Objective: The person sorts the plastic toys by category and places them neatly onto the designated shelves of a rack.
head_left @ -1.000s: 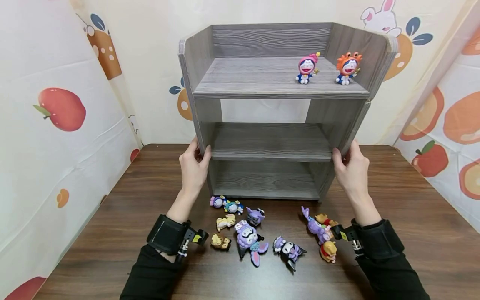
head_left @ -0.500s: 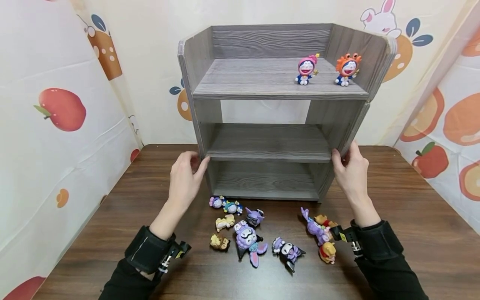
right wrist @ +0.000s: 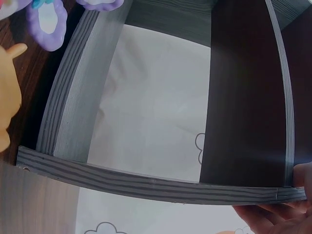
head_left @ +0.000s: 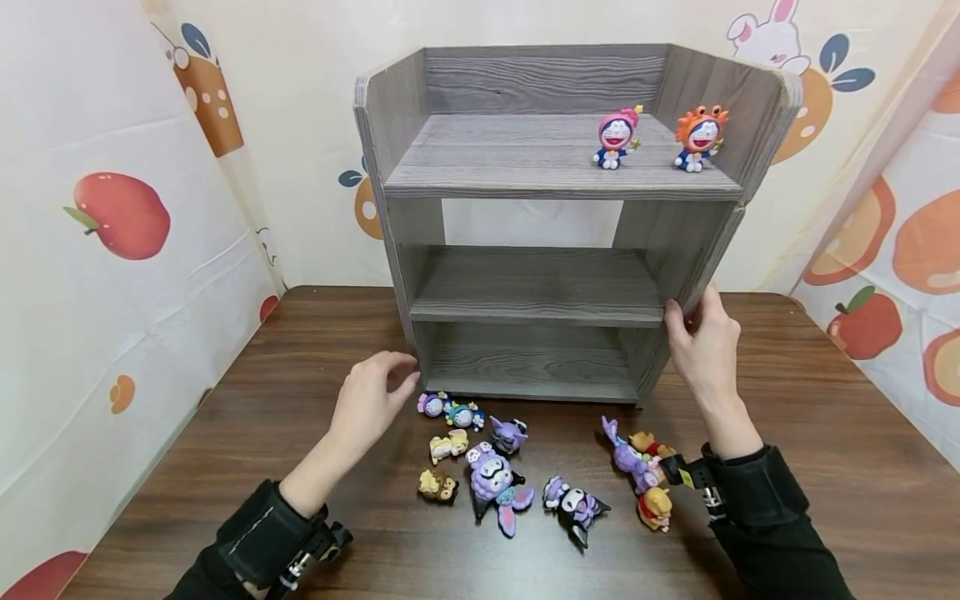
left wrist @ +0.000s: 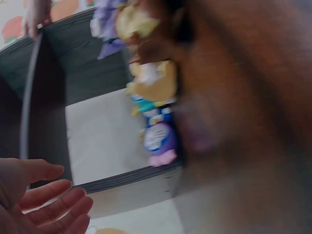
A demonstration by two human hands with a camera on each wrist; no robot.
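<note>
A grey wood-grain shelf unit [head_left: 537, 311] stands on the table with its open front towards me. My right hand [head_left: 703, 346] grips its right side panel at the middle board, thumb in front and fingers behind. In the right wrist view the fingertips [right wrist: 258, 219] show below the panel's edge. My left hand [head_left: 372, 400] is off the shelf, left of its lower corner, holding nothing, its fingers loosely bent. Nearest to that hand lie a purple-hooded figurine [head_left: 432, 404] and a teal-hooded figurine [head_left: 465, 416]. The left wrist view is blurred.
A pink-hooded figurine [head_left: 617, 138] and an orange crab-hat figurine [head_left: 701, 138] stand on the top board. On the table [head_left: 787, 400] before the shelf lie a cream puppy figurine [head_left: 448, 446], a brown figurine [head_left: 437, 486], several purple figurines [head_left: 495, 479] and yellow bear figurines [head_left: 655, 507].
My left hand has let go of the shelf's left side and moved down and left, then towards the shelf's lower corner. The right hand keeps its hold.
</note>
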